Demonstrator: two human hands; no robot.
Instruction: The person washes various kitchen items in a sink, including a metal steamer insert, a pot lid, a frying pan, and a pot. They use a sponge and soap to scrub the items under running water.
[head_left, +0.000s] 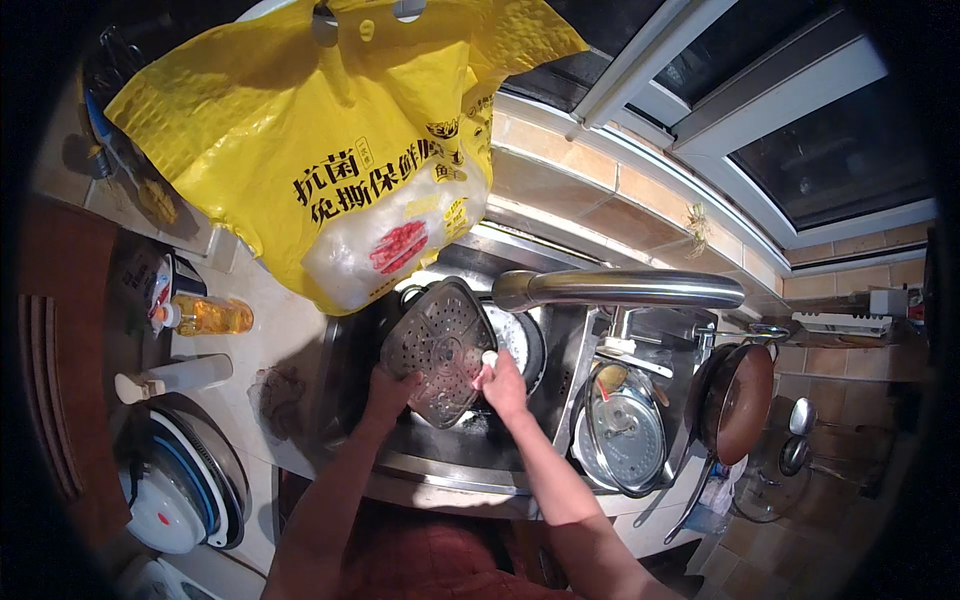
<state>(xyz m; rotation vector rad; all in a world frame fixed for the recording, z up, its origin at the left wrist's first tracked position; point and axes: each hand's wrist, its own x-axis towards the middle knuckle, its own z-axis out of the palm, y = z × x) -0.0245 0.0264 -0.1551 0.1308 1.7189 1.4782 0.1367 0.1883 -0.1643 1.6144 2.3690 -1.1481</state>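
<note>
Over the steel sink (360, 442), my left hand (391, 397) grips the lower left edge of a dark perforated steamer tray (442, 352), which is tilted. At the tray's right side, my right hand (504, 386) is closed on a small pale cloth or sponge (486, 369), partly hidden by the fingers. A round dark pan with white suds (517, 337) lies in the basin behind the tray and right hand. The curved metal faucet (622, 289) reaches across above the sink, to the right of the tray.
A yellow plastic bag (300, 135) hangs close above the sink's back left. Left stand a bottle of amber liquid (214, 315), a white bottle (187, 379) and stacked basins (180, 480). Rightward are a glass lid (619, 431) and a hanging brown frying pan (739, 405).
</note>
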